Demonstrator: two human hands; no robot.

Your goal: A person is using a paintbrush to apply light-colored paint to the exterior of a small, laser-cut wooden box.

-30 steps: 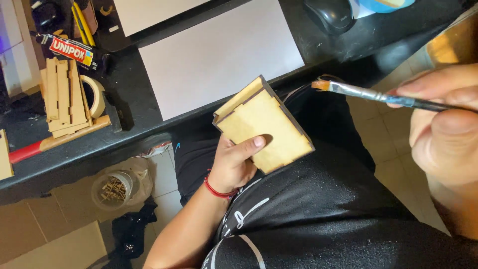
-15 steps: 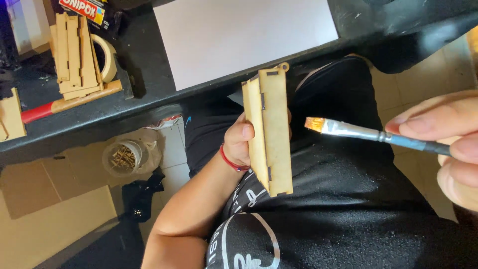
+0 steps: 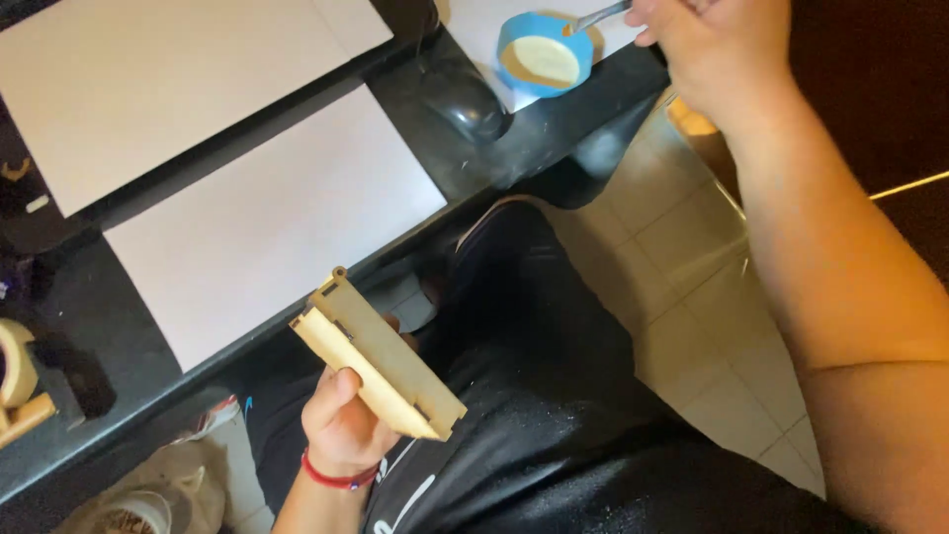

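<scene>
Gripping a wooden box (image 3: pixel 381 366) in left hand (image 3: pixel 341 425), right hand (image 3: pixel 712 44) holding brush (image 3: pixel 593 17) at blue bowl (image 3: pixel 544 54), black desk (image 3: pixel 494 158), tiled floor (image 3: pixel 692 316)

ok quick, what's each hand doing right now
Left hand: closed on the wooden box piece, held over the lap.
Right hand: closed on the paintbrush, whose tip is at the blue cup of pale paint.
</scene>
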